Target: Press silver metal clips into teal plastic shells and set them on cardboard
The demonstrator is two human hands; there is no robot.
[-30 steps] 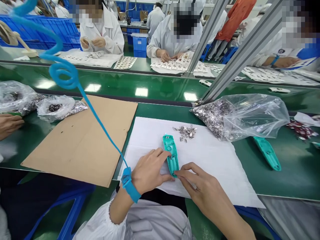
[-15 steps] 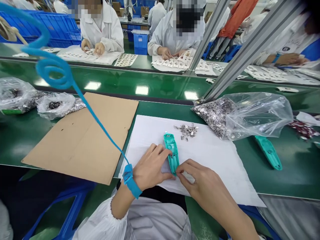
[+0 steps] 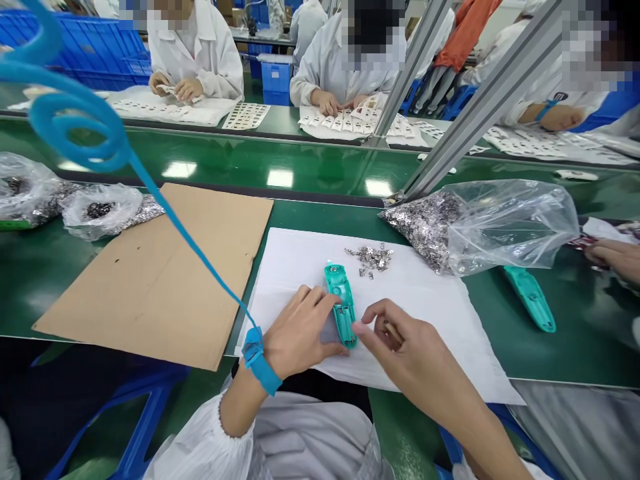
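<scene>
A teal plastic shell half point(image 3: 344, 313), long and hollow, lies on the white sheet point(image 3: 420, 320) with its inner side up. Small metal parts seem to sit inside its lower half. My left hand point(image 3: 300, 323) grips the shell from the left, fingers over its middle and thumb near its lower end. Just right of that end, my right hand point(image 3: 400, 337) is closed, with thumb and forefinger close together and the other fingers curled. Something narrow and tan shows within its curl; I cannot make out what. Above the shell lies a pile of small metal clips point(image 3: 373, 258).
A plastic bag of metal pieces point(image 3: 430, 230) lies at the sheet's far right edge. Another teal shell point(image 3: 530, 299) and another person's hand point(image 3: 617, 259) are to the right. Cardboard point(image 3: 160, 280) lies left. A blue coiled cord point(image 3: 187, 240) runs to my left wristband.
My right hand has drawn back slightly from the shell's lower end and its fingers have curled more. My left hand keeps its grip. Another person's hand has appeared at the right.
</scene>
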